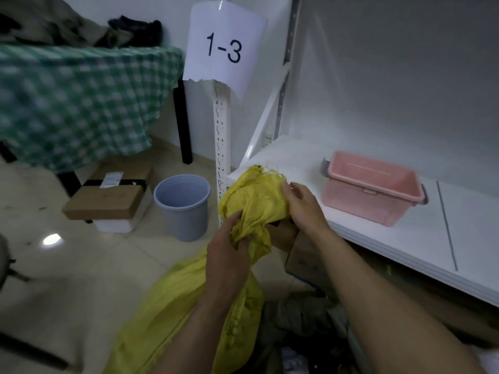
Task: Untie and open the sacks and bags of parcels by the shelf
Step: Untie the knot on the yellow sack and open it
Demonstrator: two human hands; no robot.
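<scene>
yellow sack (259,197) stands at six o'clock, bunched top raised by the shelf (297,163) at three. left hand (226,256) clamps the neck; right hand (303,209) pinches the gathered mouth. i'd hold the neck steady and tease folds apart, not yank.

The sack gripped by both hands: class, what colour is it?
The sack is yellow, clearest in the head view.

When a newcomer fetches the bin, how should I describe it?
Find the shelf post bearing the 1-3 sign. The bin stands on the floor left of its foot. Unlike the cardboard boxes beside it, it is round and blue-grey.
</scene>
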